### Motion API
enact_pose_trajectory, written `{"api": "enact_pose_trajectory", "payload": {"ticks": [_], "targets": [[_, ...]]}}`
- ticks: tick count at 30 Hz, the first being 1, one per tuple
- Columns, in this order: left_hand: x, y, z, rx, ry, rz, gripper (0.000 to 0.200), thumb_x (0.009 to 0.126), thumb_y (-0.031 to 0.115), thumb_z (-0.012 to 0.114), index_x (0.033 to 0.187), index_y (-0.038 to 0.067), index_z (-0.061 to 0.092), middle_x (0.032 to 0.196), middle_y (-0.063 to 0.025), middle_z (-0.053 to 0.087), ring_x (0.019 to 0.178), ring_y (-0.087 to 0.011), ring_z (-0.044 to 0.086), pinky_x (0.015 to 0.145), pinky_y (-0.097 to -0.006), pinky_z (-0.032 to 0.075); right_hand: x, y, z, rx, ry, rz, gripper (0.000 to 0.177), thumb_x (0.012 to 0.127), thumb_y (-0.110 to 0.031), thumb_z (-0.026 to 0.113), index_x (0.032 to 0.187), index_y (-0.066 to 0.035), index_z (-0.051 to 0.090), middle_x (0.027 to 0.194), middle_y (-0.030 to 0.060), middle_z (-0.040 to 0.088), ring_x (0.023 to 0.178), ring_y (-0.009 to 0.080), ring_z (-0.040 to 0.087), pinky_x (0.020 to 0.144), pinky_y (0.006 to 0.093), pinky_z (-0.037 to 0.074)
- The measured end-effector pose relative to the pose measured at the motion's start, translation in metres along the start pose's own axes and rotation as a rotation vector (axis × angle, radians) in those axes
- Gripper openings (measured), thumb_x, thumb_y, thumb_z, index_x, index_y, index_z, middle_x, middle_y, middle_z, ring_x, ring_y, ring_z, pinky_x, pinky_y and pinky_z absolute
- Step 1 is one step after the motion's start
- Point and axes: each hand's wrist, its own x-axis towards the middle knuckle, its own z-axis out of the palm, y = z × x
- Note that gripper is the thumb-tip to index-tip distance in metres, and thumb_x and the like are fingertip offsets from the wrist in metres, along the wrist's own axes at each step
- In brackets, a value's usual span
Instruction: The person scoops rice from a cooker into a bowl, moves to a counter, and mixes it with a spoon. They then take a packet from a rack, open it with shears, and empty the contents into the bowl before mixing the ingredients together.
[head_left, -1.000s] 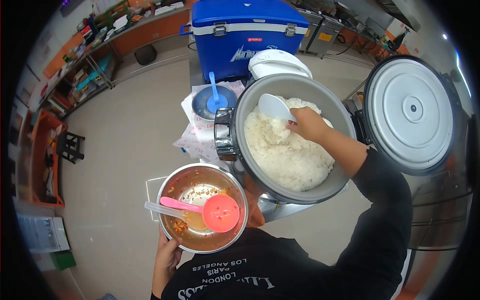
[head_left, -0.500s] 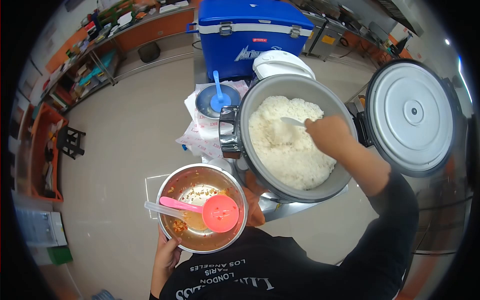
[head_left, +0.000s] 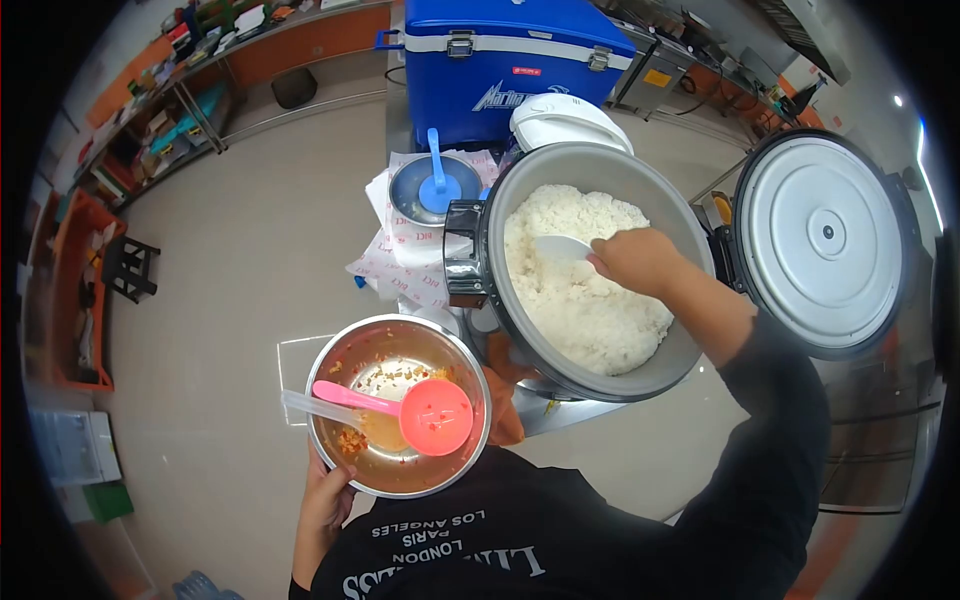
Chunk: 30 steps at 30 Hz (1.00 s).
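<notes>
My right hand is closed round the handle of a pale rice paddle, whose blade lies against the white rice in a large rice cooker. My left hand grips the rim of a steel mixing bowl from the lower left. Inside that bowl sit a pink ladle and a whitish translucent spoon handle. Bits of red and yellow food and some brownish liquid cling to the bowl's bottom and wall.
The cooker's round lid stands open at the right. A small metal bowl with a blue scoop rests on printed paper. Behind is a blue cooler box. A black stool stands on the floor at left.
The paddle has shifted slightly left in the rice, and its blade shows more broadly. My right hand moved a little left with it. My left hand still holds the bowl.
</notes>
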Motion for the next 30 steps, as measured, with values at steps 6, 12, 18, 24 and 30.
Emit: {"api": "enact_pose_trajectory", "payload": {"ticks": [6,12,18,24,30], "targets": [[0.001,-0.002,-0.001,-0.022,-0.003,0.017,0.083,0.071,-0.003,0.052,0.146,0.008,0.018,0.138,-0.0137,0.040,0.128,-0.0257,0.043,0.105,-0.0387,0.040,0.004,0.006,-0.007,-0.126,-0.163,0.064,0.026,0.093,-0.026,0.050,0.090,-0.009,0.070,0.080,0.0118,0.068,0.079,0.0290,0.068,0.067,0.0423,0.053],[-0.002,-0.006,-0.003,-0.052,0.005,0.020,0.084,0.071,-0.004,0.051,0.147,0.010,0.016,0.140,-0.0138,0.037,0.130,-0.0268,0.041,0.104,-0.0403,0.041,0.019,-0.011,-0.029,-0.114,-0.018,0.157,0.024,0.086,-0.016,0.051,0.089,-0.006,0.072,0.092,0.0135,0.070,0.083,0.0308,0.068,0.070,0.0418,0.054],[0.000,-0.011,-0.005,-0.062,0.035,0.027,0.085,0.071,-0.005,0.049,0.148,0.011,0.015,0.141,-0.0141,0.037,0.129,-0.0277,0.043,0.104,-0.0408,0.042,0.018,0.017,0.005,-0.066,-0.336,0.224,0.029,0.090,-0.021,0.047,0.091,-0.005,0.071,0.093,0.0145,0.070,0.087,0.0314,0.068,0.077,0.0436,0.052],[-0.003,-0.007,0.000,-0.061,0.031,-0.008,0.085,0.072,-0.005,0.049,0.148,0.011,0.015,0.139,-0.0142,0.038,0.128,-0.0282,0.044,0.103,-0.0412,0.043,0.007,-0.007,0.018,0.019,-0.133,0.086,0.026,0.088,-0.022,0.050,0.087,-0.006,0.071,0.092,0.0141,0.070,0.086,0.0290,0.068,0.071,0.0447,0.053],[0.000,-0.004,0.001,-0.044,0.012,0.039,0.083,0.072,-0.004,0.050,0.146,0.008,0.016,0.138,-0.0144,0.039,0.128,-0.0280,0.044,0.102,-0.0408,0.043,0.001,0.013,-0.006,-0.110,-0.359,0.236,0.033,0.094,-0.029,0.044,0.091,-0.006,0.068,0.089,0.0151,0.068,0.086,0.0321,0.066,0.075,0.0448,0.051]]}}
